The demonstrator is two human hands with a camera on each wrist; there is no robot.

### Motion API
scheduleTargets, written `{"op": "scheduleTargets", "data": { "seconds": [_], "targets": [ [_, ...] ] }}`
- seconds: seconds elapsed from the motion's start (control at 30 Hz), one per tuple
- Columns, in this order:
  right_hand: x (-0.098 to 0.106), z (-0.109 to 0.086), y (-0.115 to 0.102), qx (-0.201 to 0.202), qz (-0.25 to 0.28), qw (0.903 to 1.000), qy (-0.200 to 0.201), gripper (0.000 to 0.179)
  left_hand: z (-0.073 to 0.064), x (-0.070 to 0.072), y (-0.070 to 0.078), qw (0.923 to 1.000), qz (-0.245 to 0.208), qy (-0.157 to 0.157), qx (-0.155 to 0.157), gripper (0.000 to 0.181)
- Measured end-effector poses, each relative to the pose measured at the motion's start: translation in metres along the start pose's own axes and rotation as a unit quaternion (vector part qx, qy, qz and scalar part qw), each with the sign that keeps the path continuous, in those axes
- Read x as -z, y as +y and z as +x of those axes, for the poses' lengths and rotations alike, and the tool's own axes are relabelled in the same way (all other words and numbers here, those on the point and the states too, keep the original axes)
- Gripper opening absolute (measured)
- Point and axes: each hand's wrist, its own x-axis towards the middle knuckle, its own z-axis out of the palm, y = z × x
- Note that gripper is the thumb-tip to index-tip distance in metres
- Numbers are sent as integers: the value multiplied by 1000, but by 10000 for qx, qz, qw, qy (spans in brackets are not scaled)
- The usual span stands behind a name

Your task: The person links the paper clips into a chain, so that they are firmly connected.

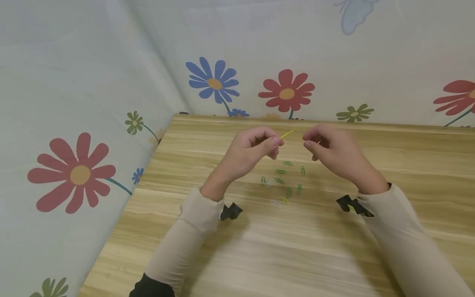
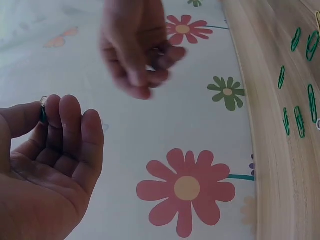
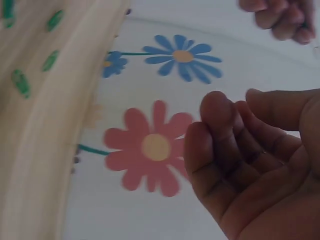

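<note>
Thumb and forefinger of my left hand (image 1: pixel 252 148) pinch a thin yellow paper clip (image 1: pixel 286 134), seen nearly edge-on in the head view. In the left wrist view only a small wire loop (image 2: pixel 44 101) shows at the fingertips; the rest is hidden by the fingers. A short way to the right, my right hand (image 1: pixel 334 150) is raised with loosely bent fingers. Its thumb stands apart from the fingers (image 3: pixel 217 107) in the right wrist view, and nothing shows between them. Below the hands lie several green paper clips (image 1: pixel 281 171), two white paper clips (image 1: pixel 276 203) and a yellow paper clip (image 1: pixel 284 199).
The wooden table (image 1: pixel 282 255) runs under both arms, its left edge slanting away. Behind and to the left hangs a pale cloth (image 1: pixel 111 49) printed with flowers. Black straps (image 1: pixel 231 211) sit at both sleeve cuffs.
</note>
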Motion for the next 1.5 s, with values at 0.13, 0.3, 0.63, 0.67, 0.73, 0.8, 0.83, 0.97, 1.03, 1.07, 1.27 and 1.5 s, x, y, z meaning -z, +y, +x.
{"op": "scheduleTargets", "data": {
  "seconds": [0.13, 0.3, 0.63, 0.67, 0.73, 0.8, 0.83, 0.97, 1.03, 1.07, 1.27, 1.5],
  "targets": [
    [-14, 9, 28, -602, -143, 9956, -703, 18, -1, 1, -1, 10000, 65, 44, -3, 14],
    [-32, 14, 56, -1011, -377, 9859, -1282, 19, -2, 1, -1, 9999, 122, 6, 13, 13],
    [-41, 12, 68, -1148, -649, 9729, -1900, 26, 0, 2, -1, 9998, 151, -117, -88, 11],
    [-42, 12, 68, -1126, -708, 9724, -1916, 26, 0, 1, -1, 9998, 157, -128, -77, 11],
    [-43, 12, 68, -1090, -807, 9714, -1950, 23, 0, 1, 0, 9998, 150, -147, -46, 11],
    [-43, 12, 68, -1091, -830, 9697, -2024, 20, 0, 1, 0, 9997, 144, -167, -43, 10],
    [-43, 12, 68, -1118, -792, 9682, -2091, 19, 0, 0, 0, 9997, 147, -181, -32, 10],
    [-42, 11, 68, -1241, -635, 9593, -2456, 20, -1, 0, -2, 9996, 124, -245, -30, 10],
    [-42, 11, 68, -1264, -602, 9560, -2579, 21, -1, 0, -3, 9996, 125, -268, -40, 10],
    [-42, 11, 68, -1261, -605, 9553, -2605, 21, -1, 0, -3, 9995, 115, -281, -46, 10],
    [-41, 12, 69, -1339, -532, 9538, -2636, 21, 0, -1, -5, 9991, 66, -410, -86, 8],
    [-43, 12, 74, -1488, -271, 9517, -2672, 22, -2, -2, -8, 9989, 18, -466, -105, 8]
  ]
}}
